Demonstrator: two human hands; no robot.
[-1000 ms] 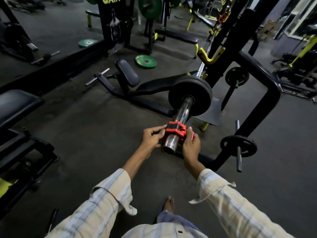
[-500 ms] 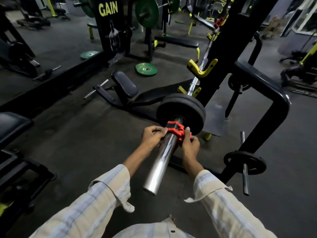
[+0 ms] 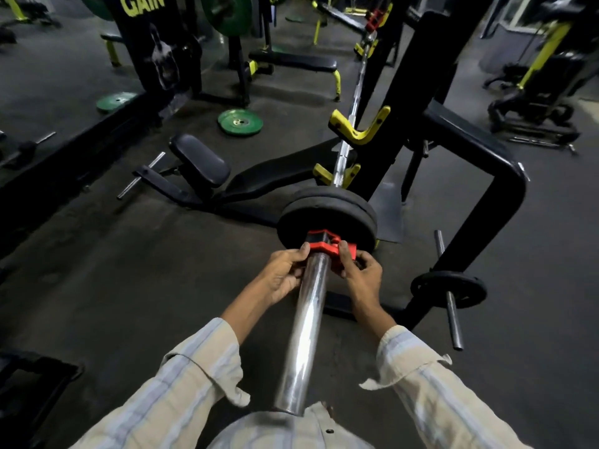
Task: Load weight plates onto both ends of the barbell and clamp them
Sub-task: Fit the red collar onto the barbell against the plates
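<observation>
A chrome barbell sleeve points toward me from the rack's yellow hooks. Two black weight plates sit on the sleeve, stacked side by side. A red clamp rings the sleeve and sits against the near plate. My left hand pinches the clamp's left side with thumb and fingers. My right hand grips its right side, fingers curled over the clamp's lever. The barbell's far end, with a red clamp, is small and dim.
A black rack frame stands to the right with a small black plate on a storage peg. A padded bench lies left of the bar. Green plates lie on the floor beyond.
Both hands slid the red clamp along the sleeve from its near tip up to the black plates. The camera moved closer and over the bar.
</observation>
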